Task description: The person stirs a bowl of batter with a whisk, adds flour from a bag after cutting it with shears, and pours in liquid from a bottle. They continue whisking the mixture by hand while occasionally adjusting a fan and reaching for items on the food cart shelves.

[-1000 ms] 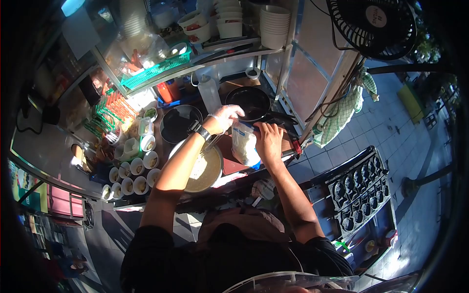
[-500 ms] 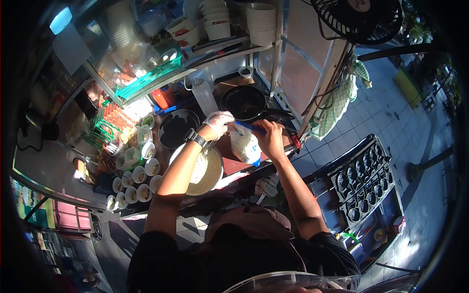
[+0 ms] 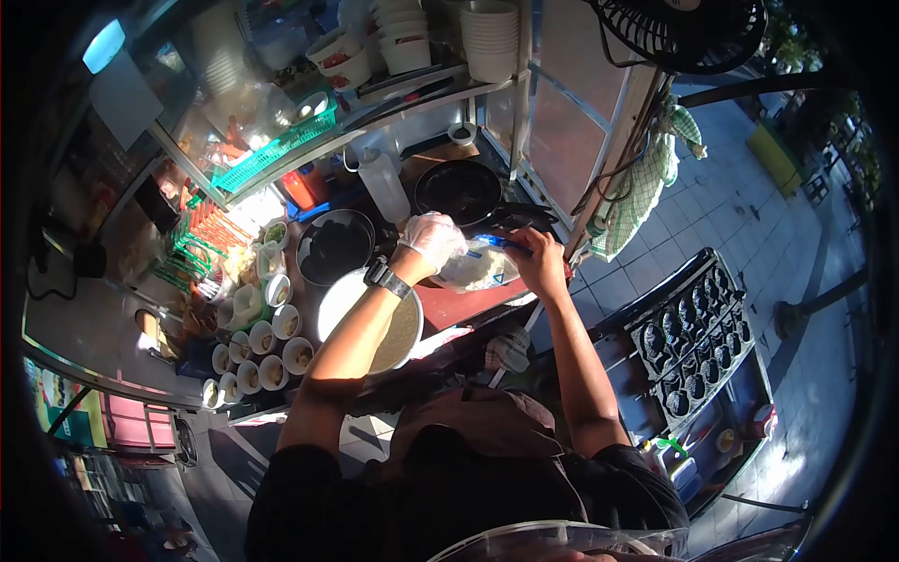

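Fan (image 3: 688, 33), upper right: cut off by frame top, hub label out of view.
Batter bowl (image 3: 405, 330), centre: partly hidden under left forearm.
Frying pan (image 3: 459, 190), above centre: handle masked by hands.
Plastic bag (image 3: 476, 269), centre, over red counter (image 3: 459, 302): print too blurred to read.
Left hand (image 3: 433, 239), gloved: fingers clamped on bag top.
Right hand (image 3: 537, 260), bare: fingers pinching bag's blue edge.
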The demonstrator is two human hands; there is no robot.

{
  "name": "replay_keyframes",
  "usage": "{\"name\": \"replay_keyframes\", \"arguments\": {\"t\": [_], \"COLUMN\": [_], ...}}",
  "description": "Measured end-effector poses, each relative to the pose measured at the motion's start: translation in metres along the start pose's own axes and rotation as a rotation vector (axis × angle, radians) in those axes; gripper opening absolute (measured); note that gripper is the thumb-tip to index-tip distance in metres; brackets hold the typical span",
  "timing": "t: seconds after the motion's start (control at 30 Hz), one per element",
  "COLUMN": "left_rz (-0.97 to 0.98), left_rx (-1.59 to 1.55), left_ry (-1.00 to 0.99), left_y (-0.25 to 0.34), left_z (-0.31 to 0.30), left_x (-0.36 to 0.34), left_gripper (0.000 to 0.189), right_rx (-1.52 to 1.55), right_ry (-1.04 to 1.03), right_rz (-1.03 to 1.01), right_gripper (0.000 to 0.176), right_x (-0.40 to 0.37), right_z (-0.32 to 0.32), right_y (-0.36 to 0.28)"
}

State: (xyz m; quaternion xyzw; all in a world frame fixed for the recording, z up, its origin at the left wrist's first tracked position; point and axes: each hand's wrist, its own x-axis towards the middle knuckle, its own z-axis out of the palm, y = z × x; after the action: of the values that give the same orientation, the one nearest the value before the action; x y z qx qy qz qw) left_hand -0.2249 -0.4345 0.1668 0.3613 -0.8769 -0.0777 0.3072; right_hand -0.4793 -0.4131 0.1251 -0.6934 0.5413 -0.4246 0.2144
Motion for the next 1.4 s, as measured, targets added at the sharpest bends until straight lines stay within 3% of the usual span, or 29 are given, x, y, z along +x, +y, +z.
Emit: {"name": "replay_keyframes", "arguments": {"t": [0.03, 0.23, 0.3, 0.37, 0.47, 0.5, 0.53, 0.63, 0.77, 0.87, 0.97, 1.03, 1.07, 1.1, 1.13, 1.17, 1.2, 1.23, 1.3, 1.4], "left_rz": [0.060, -0.235, -0.420, -0.412, -0.565, -0.577, -0.526, -0.432, -0.056, -0.039, 0.024, -0.132, -0.295, -0.457, -0.424, -0.432, -0.397, -0.356, -0.238, -0.362], "left_rx": [0.014, -0.193, -0.154, -0.130, -0.330, -0.349, -0.289, -0.203, 0.110, 0.326, 0.308, 0.208, 0.044, -0.122, -0.216, -0.221, -0.029, 0.160, 0.244, 0.235], "left_ry": [0.017, 0.144, 0.033, -0.023, -0.005, -0.001, -0.007, -0.067, -0.003, -0.060, -0.006, -0.137, -0.143, -0.144, -0.095, -0.092, -0.220, -0.350, -0.373, -0.436], "left_y": [-0.001, -0.028, -0.021, -0.016, -0.012, -0.014, -0.016, -0.009, -0.015, -0.007, -0.022, -0.052, -0.043, -0.030, -0.061, -0.056, -0.048, -0.040, -0.045, -0.041], "left_z": [0.000, 0.021, 0.014, 0.006, 0.001, 0.003, 0.004, -0.004, 0.006, 0.015, 0.033, 0.054, 0.047, 0.037, 0.061, 0.056, 0.047, 0.038, 0.039, 0.036], "left_x": [-0.001, -0.013, -0.008, -0.007, -0.010, -0.012, -0.014, -0.014, -0.019, -0.014, -0.016, -0.018, -0.015, -0.010, -0.020, -0.017, -0.009, -0.002, -0.001, -0.001], "left_gripper": [0.012, 0.013, 0.014, 0.010, 0.026, 0.020, 0.017, 0.013, 0.017, 0.013, 0.015, 0.015, 0.017, 0.020, 0.026, 0.026, 0.029, 0.031, 0.035, 0.032], "right_rx": [-0.055, -0.419, -0.485, -0.466, -0.457, -0.442, -0.340, -0.292, -0.175, -0.136, -0.150, -0.079, -0.177, -0.180, -0.250, -0.316, -0.401, -0.401, -0.437, -0.436], "right_ry": [-0.042, 0.176, 0.102, 0.072, 0.066, 0.029, 0.083, 0.047, -0.100, -0.098, -0.094, -0.012, -0.051, -0.059, -0.046, -0.034, -0.054, -0.064, -0.043, -0.076], "right_rz": [0.000, -0.447, -0.405, -0.379, -0.421, -0.446, -0.463, -0.432, -0.355, -0.366, -0.389, -0.318, -0.346, -0.350, -0.519, -0.685, -0.714, -0.710, -0.738, -0.736], "right_gripper": [0.021, 0.035, 0.051, 0.054, 0.040, 0.033, 0.022, 0.014, 0.006, 0.006, 0.003, 0.007, 0.019, 0.019, 0.025, 0.032, 0.044, 0.044, 0.045, 0.042], "right_x": [-0.001, -0.010, -0.015, -0.015, -0.006, -0.002, 0.000, 0.005, 0.014, 0.020, 0.025, 0.024, 0.023, 0.021, 0.017, 0.013, 0.011, 0.009, 0.011, 0.018], "right_z": [-0.001, 0.021, 0.034, 0.043, 0.056, 0.060, 0.064, 0.072, 0.069, 0.068, 0.066, 0.063, 0.058, 0.055, 0.053, 0.051, 0.050, 0.053, 0.056, 0.059], "right_y": [-0.003, -0.040, -0.044, -0.048, -0.037, -0.033, -0.031, -0.024, -0.016, -0.010, -0.007, -0.015, -0.015, -0.015, -0.015, -0.015, -0.018, -0.017, -0.016, -0.013]}}
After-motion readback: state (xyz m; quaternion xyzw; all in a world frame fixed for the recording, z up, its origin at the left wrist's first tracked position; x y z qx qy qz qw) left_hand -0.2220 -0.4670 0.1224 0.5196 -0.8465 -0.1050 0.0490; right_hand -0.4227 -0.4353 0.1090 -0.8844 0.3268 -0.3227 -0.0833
